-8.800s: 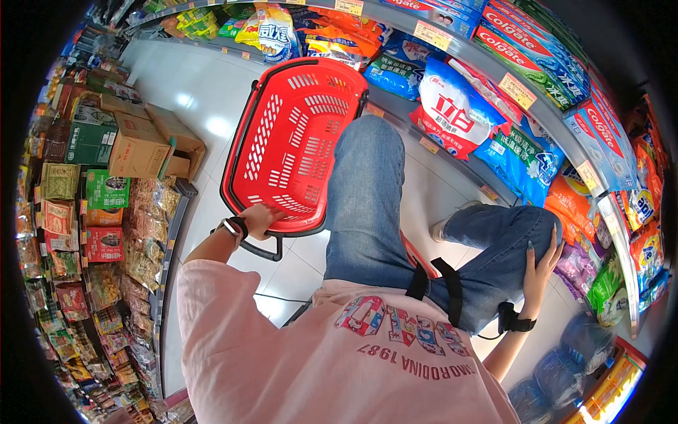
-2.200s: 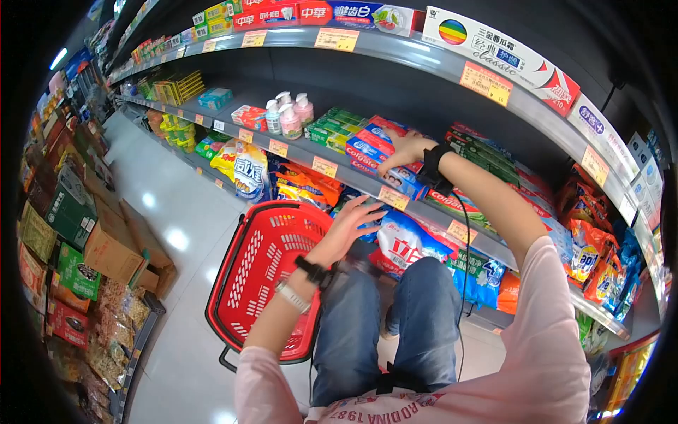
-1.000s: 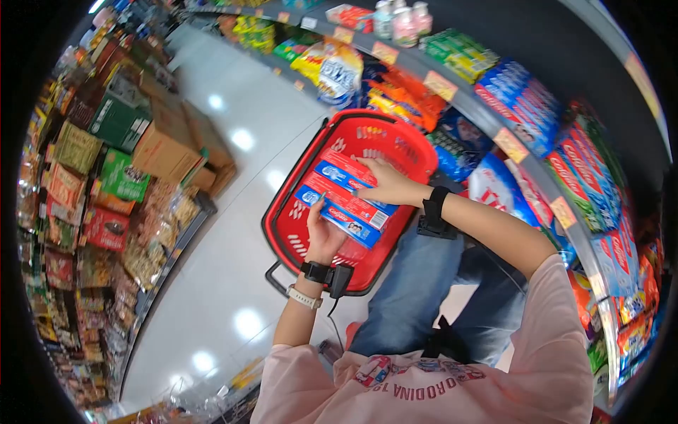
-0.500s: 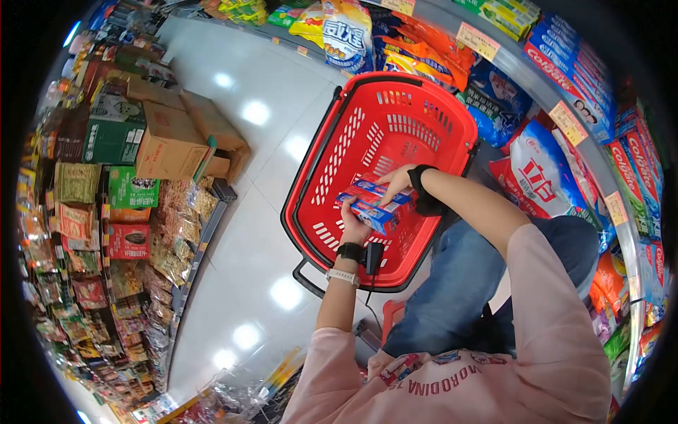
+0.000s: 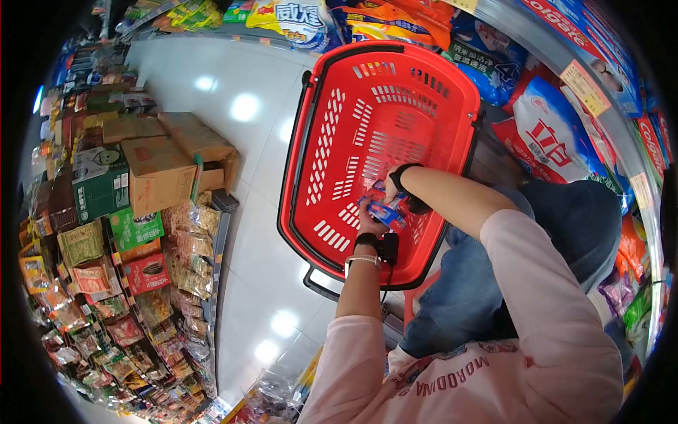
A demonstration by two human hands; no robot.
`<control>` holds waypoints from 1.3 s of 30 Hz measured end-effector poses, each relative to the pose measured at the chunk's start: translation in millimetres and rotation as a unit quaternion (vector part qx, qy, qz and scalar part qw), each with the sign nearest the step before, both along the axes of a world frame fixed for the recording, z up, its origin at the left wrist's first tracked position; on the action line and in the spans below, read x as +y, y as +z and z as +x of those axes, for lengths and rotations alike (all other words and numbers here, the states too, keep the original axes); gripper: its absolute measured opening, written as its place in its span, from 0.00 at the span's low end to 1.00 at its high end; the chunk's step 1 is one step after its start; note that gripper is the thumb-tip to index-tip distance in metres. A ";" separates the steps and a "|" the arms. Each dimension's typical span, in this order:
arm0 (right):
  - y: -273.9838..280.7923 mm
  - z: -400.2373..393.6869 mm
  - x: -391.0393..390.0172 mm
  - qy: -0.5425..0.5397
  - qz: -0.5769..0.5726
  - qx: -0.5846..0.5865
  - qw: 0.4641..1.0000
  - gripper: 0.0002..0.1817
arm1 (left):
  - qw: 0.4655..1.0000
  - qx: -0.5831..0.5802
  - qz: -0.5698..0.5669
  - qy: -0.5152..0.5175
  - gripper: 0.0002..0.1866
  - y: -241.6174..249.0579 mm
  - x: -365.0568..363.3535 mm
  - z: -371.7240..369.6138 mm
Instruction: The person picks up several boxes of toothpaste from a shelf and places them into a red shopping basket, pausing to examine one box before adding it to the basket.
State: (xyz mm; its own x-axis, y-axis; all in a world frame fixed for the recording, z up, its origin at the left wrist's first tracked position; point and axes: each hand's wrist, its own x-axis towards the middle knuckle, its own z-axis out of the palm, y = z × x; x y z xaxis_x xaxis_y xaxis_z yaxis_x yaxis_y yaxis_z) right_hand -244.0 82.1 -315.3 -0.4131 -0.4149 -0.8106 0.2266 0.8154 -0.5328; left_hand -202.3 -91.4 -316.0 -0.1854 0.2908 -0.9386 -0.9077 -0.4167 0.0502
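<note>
Blue-and-red toothpaste boxes [image 5: 387, 215] are down inside the red shopping basket [image 5: 296, 177], held between my two hands. My left hand [image 5: 368, 219] grips them from the near left, its fingers wrapped round the side. From the upper right, my right hand [image 5: 390, 186] closes on their far end, its fingers partly hidden by the wrist and the boxes. Slotted red walls surround both hands, and a black handle lies along the basket's rim.
Shelves on the right hold bags of laundry detergent [image 5: 554, 131] and Colgate boxes [image 5: 572, 28]. Cardboard cartons [image 5: 161, 180] and hanging snack packets [image 5: 194, 240] line the left side. Pale tiled floor [image 5: 244, 162] runs between. My bent knee [image 5: 565, 219] is beside the basket.
Both hands have lowered the toothpaste boxes deeper into the basket. The camera view has shifted, so the basket sits higher in it.
</note>
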 end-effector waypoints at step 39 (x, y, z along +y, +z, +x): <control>1.7 22.8 7.9 0.083 0.096 0.061 0.990 0.20 | 0.552 0.254 -0.245 -0.755 0.39 -49.7 -36.0 -24.2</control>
State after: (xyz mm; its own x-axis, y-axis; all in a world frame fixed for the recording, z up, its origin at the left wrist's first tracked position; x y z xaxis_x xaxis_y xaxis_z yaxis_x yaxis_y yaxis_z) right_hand -221.2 90.0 -313.6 -0.4525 -0.3282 -0.8292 0.0238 0.9250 -0.3791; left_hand -226.5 -127.3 -365.7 -0.3542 0.2083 -0.9117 -0.0174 0.9732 0.2291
